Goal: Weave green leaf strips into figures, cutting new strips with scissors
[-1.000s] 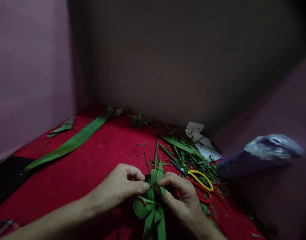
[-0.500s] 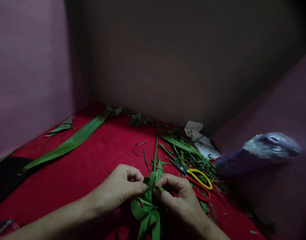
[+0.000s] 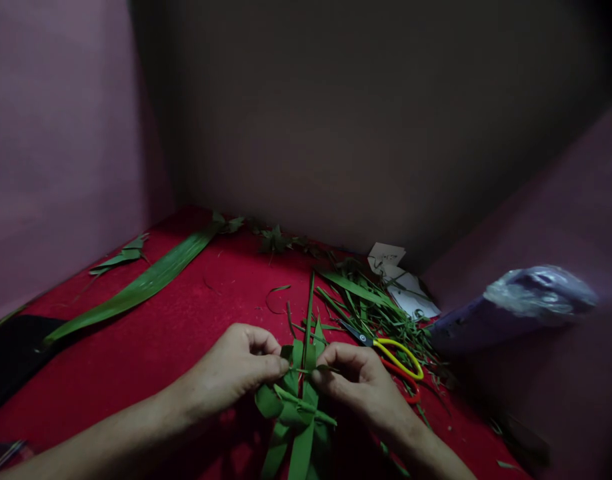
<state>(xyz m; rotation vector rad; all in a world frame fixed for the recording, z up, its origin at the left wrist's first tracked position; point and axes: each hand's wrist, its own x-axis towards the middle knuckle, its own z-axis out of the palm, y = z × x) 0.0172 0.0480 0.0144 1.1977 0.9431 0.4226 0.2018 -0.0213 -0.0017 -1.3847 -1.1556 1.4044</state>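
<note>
Green leaf strips [image 3: 299, 403], folded and crossed into a loose woven piece, hang between my two hands, their long ends trailing toward me. My left hand [image 3: 243, 367] pinches the upper left side of the piece between thumb and fingertips. On the other side my right hand [image 3: 359, 377] is closed on a narrow strip end, with a thin dark tip poking out past its fingers. A thin strip stretches across between both pinches. Just beyond my right hand lie scissors [image 3: 393, 357] with one yellow and one red handle, partly covered by the hand.
A heap of leaf trimmings [image 3: 381, 310] lies by white paper pieces [image 3: 409, 293] at the back right. One long broad leaf [image 3: 141, 283] crosses the red surface [image 3: 186, 333] at left, near a black item [image 3: 16, 353]. A purple plastic-wrapped roll [image 3: 516, 307] leans at right.
My hands have moved slightly apart, and the thin strip between them now shows stretched. The woven leaf piece has opened out and turned a little; its trailing ends have shifted.
</note>
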